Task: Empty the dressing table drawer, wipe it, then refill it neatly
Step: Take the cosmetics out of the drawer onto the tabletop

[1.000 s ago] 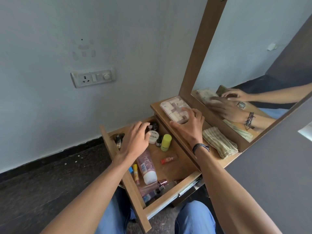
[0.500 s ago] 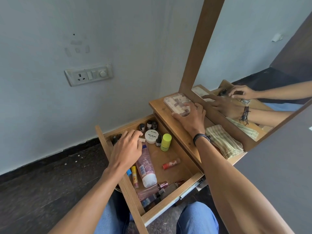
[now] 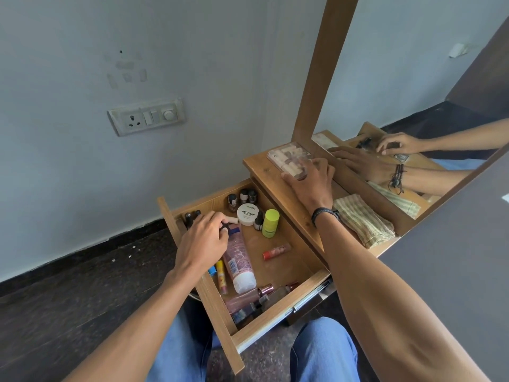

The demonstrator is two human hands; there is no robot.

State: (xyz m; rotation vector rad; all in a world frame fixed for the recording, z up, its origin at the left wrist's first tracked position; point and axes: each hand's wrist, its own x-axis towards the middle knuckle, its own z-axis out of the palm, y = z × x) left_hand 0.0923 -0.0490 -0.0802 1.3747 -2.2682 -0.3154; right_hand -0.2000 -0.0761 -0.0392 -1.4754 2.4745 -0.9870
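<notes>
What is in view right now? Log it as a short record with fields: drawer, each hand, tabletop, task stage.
drawer: drawer pulled open, holding white jar, yellow-green bottle, pink tube, red lip balm and more
left hand: left hand at the drawer's back left, fingers curled on a beige tube
right hand: right hand laid on a clear case
tabletop: tabletop carries the clear case and a striped cloth
task stage: emptying; not yet wiped

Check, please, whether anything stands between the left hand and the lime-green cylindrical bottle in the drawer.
A small dark bottle and a white round jar stand between them; nothing covers the green bottle.
</notes>
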